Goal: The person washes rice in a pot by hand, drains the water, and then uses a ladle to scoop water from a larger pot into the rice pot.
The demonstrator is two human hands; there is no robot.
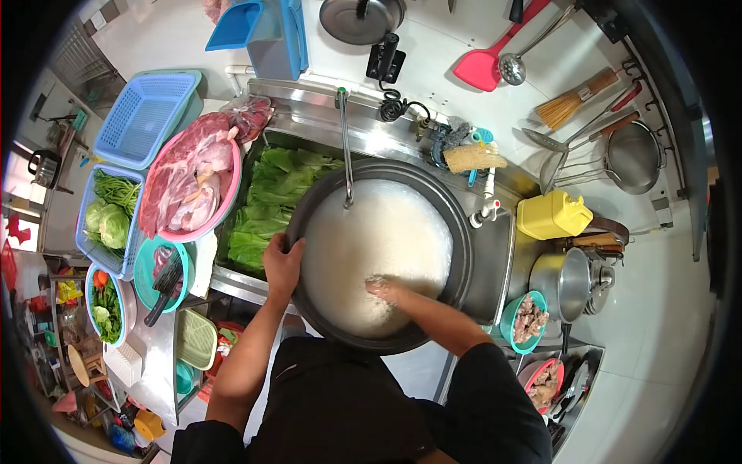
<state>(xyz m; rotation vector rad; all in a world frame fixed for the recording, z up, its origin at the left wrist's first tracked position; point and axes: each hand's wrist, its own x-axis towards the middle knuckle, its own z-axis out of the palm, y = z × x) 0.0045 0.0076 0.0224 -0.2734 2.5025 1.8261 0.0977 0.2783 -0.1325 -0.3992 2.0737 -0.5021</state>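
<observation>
A large dark pot (461,267) rests over the steel sink, filled with cloudy white water (355,224). Pale rice grains (377,315) show under the surface near my right hand. My left hand (283,267) grips the pot's left rim, thumb on the inner side and the other fingers out of sight around the outside. Dipped into the water at the pot's lower middle is my right hand (379,288); its fingers are under the milky liquid, so their pose is hidden. The thin metal faucet (347,155) reaches over the pot's far edge.
Green leaves (267,185) fill the left basin. Farther left are a pink basin of raw meat (189,174), a blue basket with cabbage (106,220) and a teal bowl with a cleaver (164,286). On the right stand a yellow jug (553,216) and a bowl of meat pieces (529,319).
</observation>
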